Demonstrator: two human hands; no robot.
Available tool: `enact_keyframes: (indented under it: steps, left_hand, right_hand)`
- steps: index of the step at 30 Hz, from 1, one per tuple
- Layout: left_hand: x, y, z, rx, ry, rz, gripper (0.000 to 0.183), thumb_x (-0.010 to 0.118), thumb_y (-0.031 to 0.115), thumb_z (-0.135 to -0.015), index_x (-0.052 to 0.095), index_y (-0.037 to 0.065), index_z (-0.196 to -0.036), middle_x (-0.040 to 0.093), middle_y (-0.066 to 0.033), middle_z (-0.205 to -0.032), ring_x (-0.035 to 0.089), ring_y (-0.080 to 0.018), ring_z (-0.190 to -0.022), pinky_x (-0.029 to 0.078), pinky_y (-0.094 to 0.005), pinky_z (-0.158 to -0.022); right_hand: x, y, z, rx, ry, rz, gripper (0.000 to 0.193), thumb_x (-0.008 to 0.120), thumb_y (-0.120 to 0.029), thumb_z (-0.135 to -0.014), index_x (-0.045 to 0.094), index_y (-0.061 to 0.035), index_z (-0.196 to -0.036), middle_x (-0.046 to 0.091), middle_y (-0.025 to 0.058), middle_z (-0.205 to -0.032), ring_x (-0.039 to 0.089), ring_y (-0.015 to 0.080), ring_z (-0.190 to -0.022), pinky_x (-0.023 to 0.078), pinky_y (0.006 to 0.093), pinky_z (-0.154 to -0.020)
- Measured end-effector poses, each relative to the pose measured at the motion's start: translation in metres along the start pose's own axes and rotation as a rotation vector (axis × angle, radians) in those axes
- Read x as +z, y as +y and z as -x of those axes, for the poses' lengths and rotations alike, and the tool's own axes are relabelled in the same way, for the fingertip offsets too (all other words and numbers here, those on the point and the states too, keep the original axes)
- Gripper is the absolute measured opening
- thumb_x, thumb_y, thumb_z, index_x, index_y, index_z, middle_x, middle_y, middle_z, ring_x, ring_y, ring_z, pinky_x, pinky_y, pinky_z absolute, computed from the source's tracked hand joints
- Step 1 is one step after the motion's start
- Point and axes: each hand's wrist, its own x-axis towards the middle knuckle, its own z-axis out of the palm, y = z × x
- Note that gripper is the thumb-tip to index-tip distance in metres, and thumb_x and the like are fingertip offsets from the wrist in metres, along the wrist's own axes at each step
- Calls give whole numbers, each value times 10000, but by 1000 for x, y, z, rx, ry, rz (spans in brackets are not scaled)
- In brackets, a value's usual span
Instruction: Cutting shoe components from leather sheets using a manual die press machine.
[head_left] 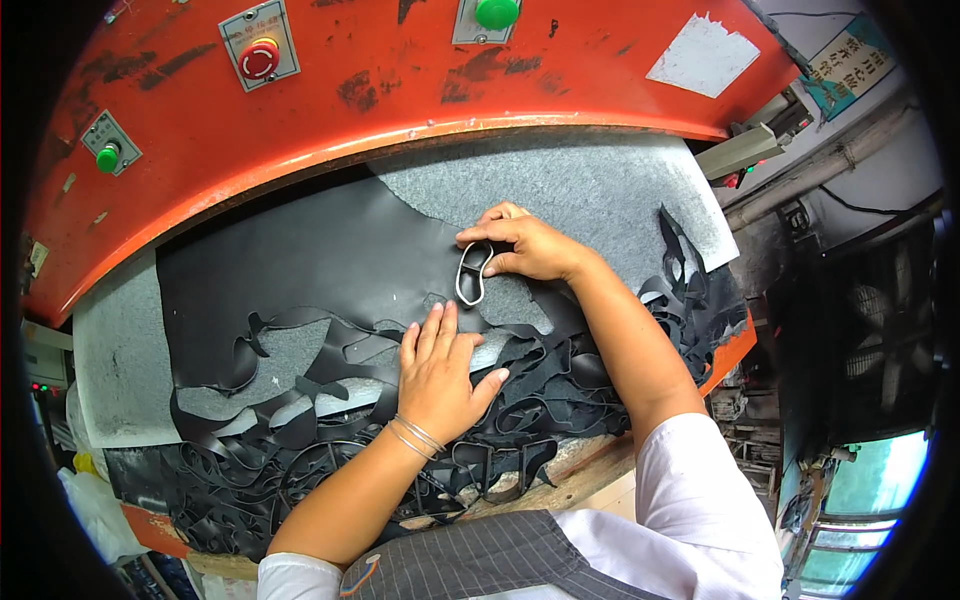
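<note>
A sheet of black leather (290, 240) lies over the grey cutting board (560, 175), its near edge cut into ragged curves and holes. My right hand (530, 245) pinches a small metal cutting die (461, 283), a curved closed loop with a pale rim. The die is at the right edge of the uncut leather. Just nearer to me, my left hand (440, 370) rests with its fingers stretched out on the leather beside the die. Two thin bangles (420, 438) circle my left wrist.
A tangle of black leather offcuts (240, 490) covers the near edge, with more strips (685, 270) at the right. Beyond the board stands a red machine beam (360, 80), carrying a red button (259, 60) and green buttons (108, 157). A plastic bag (100, 510) hangs at lower left.
</note>
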Motion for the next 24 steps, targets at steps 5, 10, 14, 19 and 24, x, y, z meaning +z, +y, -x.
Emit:
enact_keyframes:
  steps: [5,10,14,19,24]
  left_hand:
    - [6,-6,-4,8,15,-10,478,696,419,-815,594,51,-1103,425,-295,-1423,321,-403,-1391,177,-529,-1136]
    - [5,-9,-7,11,45,20,459,706,386,-809,593,50,-1101,420,-293,-1428,316,-395,-1398,181,-515,-1145]
    - [-3,-2,2,7,19,6,464,713,373,-804,588,43,-1105,410,-301,-1431,321,-396,-1395,173,-501,-1154]
    - [-62,-17,26,-104,167,232,393,733,266,-794,625,60,-1111,526,-199,-1355,438,-350,-1325,321,-450,-1105]
    - [-185,-80,62,-148,890,147,146,617,158,-929,630,16,-896,631,-93,-921,598,-223,-868,466,-328,-834]
  right_hand:
    - [6,11,0,-27,99,32,508,832,-232,-687,697,-239,-1177,583,77,-1196,481,280,-1160,382,393,-1021]
    - [5,13,-4,-54,114,51,504,836,-273,-680,702,-239,-1164,590,90,-1196,485,297,-1160,385,404,-1017]
    - [7,5,6,-80,123,148,512,828,-324,-682,701,-217,-1166,586,100,-1206,511,299,-1148,392,408,-1008]
    - [-11,-44,35,-56,315,171,760,843,-290,-699,525,-108,-1364,600,100,-1278,576,278,-1117,416,406,-1011]
    - [-33,-123,45,-12,714,-307,578,767,-123,-821,466,-26,-1305,614,106,-981,590,118,-861,512,273,-767]
